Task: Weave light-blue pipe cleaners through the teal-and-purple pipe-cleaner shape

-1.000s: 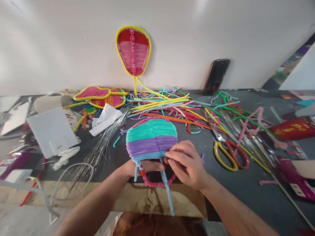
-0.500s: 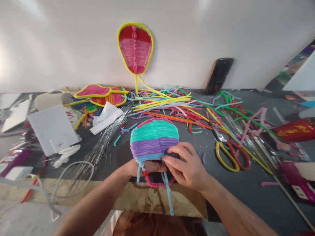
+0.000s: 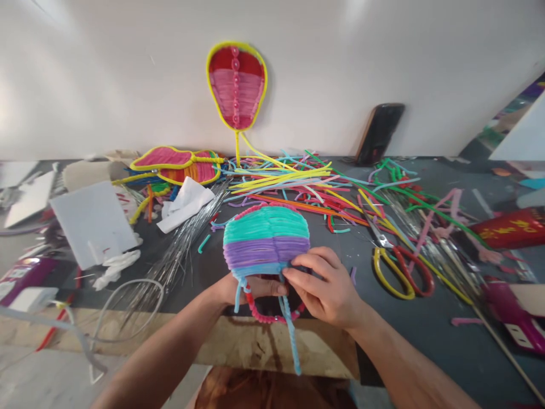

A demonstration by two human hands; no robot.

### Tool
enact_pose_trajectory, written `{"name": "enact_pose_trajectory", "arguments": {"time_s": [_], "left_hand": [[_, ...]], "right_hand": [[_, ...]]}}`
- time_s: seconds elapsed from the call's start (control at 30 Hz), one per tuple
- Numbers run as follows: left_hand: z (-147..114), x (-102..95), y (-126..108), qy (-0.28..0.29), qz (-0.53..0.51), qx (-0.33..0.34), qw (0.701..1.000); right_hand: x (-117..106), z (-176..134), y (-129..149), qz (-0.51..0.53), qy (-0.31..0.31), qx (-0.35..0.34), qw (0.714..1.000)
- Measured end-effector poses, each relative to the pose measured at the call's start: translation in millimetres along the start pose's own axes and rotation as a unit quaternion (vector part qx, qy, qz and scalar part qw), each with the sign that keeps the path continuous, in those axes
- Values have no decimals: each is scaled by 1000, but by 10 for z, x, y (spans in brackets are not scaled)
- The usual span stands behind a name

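Note:
A pipe-cleaner fan is held up over the table's front edge, banded in teal, purple and light blue on a pink-red frame. Its lower loop is bare of filling, and a twisted light blue pipe-cleaner strand hangs down across it. My left hand grips the fan from behind and below, thumb showing in front, other fingers hidden. With bent fingertips, my right hand pinches at the lower right of the light blue band, where the strand leaves it.
Loose pipe cleaners lie heaped behind the fan. Scissors rest at right, wires at left. A finished pink fan and a phone lean on the white wall. A white cable loops near the front left.
The fan has shifted very slightly left and tilted a little. Both hands keep nearly the same place and grip on it.

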State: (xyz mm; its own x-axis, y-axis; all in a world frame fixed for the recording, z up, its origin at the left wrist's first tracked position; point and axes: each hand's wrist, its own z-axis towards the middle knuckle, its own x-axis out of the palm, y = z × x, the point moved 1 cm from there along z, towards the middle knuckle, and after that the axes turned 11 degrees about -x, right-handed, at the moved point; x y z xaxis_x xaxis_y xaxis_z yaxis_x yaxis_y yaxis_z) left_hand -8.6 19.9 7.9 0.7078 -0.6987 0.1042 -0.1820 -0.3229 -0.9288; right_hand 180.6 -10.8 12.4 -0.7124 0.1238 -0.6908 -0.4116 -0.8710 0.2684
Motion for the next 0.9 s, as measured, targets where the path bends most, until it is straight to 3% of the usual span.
{"name": "enact_pose_trajectory", "arguments": {"time_s": [0.57,0.63,0.73,0.83,0.9], "left_hand": [[34,67,-16,43,39,-28,998],[25,39,-10,26,5,-14,1000],[-3,-33,-11,-32,-46,3,998],[-23,-92,-20,-76,-67,7,995],[-25,-109,-19,-84,-72,10,994]], "right_hand": [[-15,47,33,-33,41,-21,998],[-26,36,31,-1,2,-4,1000],[-37,-6,6,81,-129,93,984],[-12,-54,-43,180,-245,250,919],[17,-64,-75,258,-267,322,871]]}}
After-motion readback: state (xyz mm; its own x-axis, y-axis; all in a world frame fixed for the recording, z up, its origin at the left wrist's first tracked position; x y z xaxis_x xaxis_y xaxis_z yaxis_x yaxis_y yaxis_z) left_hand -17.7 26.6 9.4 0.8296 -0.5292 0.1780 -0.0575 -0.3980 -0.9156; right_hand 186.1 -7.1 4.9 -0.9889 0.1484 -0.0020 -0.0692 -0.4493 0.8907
